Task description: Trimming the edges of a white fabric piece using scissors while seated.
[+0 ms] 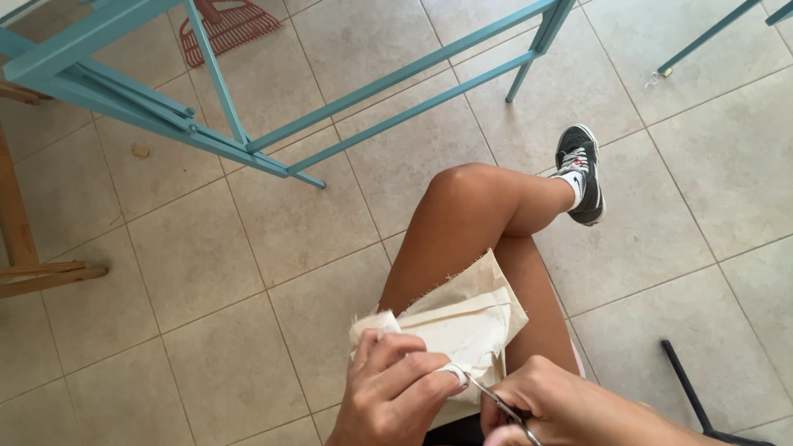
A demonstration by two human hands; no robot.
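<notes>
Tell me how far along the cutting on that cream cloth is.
Done: cream cloth lies folded on the lap, its edges frayed. In hand: left hand pinches a fold while right hand holds small scissors at it. Left: most of the cloth shows no cut.

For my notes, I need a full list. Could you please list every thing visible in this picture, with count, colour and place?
cloth piece: one, cream, frayed edges, on the lap
scissors: one, small, metal, tip at the cloth
metal frame: one, teal, standing on the floor, top
rake head: one, red, top left, behind the frame
wooden legs: light brown, left edge
black leg: one, bottom right
tiled floor: beige
shoe: one, black and white, white sock
left hand: pinches the cloth
right hand: holds the scissors
</notes>
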